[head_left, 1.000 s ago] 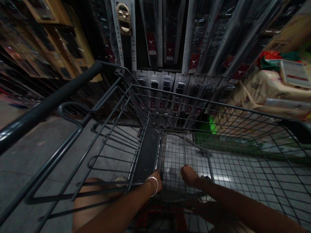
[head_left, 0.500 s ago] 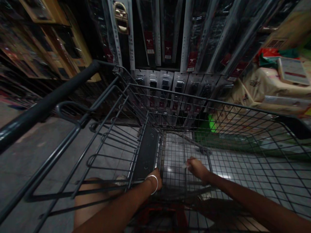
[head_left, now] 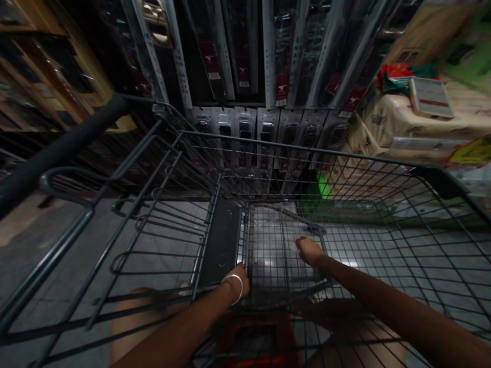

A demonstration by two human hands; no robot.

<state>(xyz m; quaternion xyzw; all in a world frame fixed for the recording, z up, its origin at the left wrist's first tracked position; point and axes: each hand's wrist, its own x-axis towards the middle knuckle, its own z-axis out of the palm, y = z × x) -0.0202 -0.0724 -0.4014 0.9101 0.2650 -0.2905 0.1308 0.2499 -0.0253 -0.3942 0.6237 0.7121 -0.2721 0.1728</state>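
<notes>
In the head view, your left hand [head_left: 240,278] is the nearer one to the dark panel [head_left: 219,243] of the shopping cart [head_left: 268,142], curled beside its near right corner, and I cannot tell whether these fingers grip anything. The panel's long axis runs away from you; well to its right, your right hand [head_left: 310,251] pinches a small whitish piece [head_left: 296,247] above the wire mesh [head_left: 268,240].

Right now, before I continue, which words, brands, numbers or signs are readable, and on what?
No text reads clearly.
Dark red rectangular tags: white emblem, print too small.
White package edges: vertical characters, too small.
Beige plastic-wrapped packs: dark script, blurred.
Tan box: dark characters, blurred.
Yellow sign: blurred.
Dark grey cart panel: faint marks, unreadable.
</notes>
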